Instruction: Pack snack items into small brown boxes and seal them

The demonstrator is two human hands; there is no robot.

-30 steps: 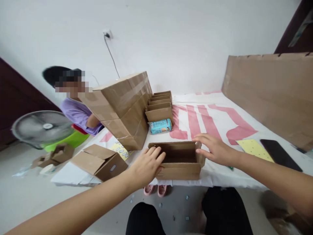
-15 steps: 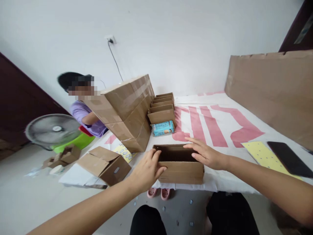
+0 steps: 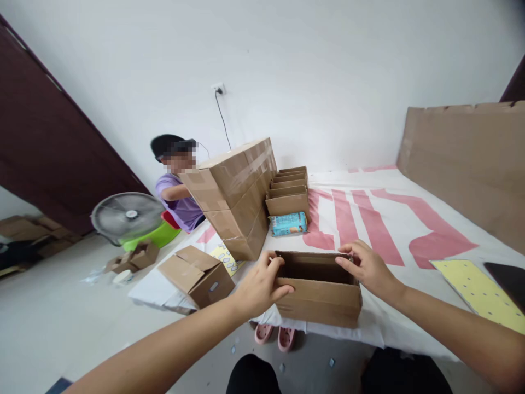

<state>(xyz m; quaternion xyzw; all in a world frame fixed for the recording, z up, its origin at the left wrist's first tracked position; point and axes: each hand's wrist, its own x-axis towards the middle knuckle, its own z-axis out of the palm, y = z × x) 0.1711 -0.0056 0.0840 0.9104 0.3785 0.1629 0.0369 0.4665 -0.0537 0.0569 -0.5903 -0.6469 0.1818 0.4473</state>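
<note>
An open-topped cardboard box (image 3: 318,305) stands at the front edge of the table, its dark inside partly showing. My left hand (image 3: 264,284) grips the box's left end, thumb on the front wall and fingers at the rim. At the opposite end my right hand (image 3: 371,273) has its thumb and fingers closed on the upper right rim. Behind the box lies a blue packet (image 3: 289,224), apart from both hands. A row of several narrow open boxes (image 3: 287,204) stands just past the packet.
Stacked taped cartons (image 3: 241,205) rise left of the row. A closed small carton (image 3: 197,276) sits front left. Yellow patterned sheet (image 3: 479,290) and black phone-like slab (image 3: 508,282) lie right. Beyond are a fan (image 3: 129,216), a person in purple (image 3: 180,202) and a large cardboard panel (image 3: 463,158).
The view has swung left, so things sit farther right. My right hand has closed from spread fingers over the opening onto the box's right end. My left hand stays at the left end.
</note>
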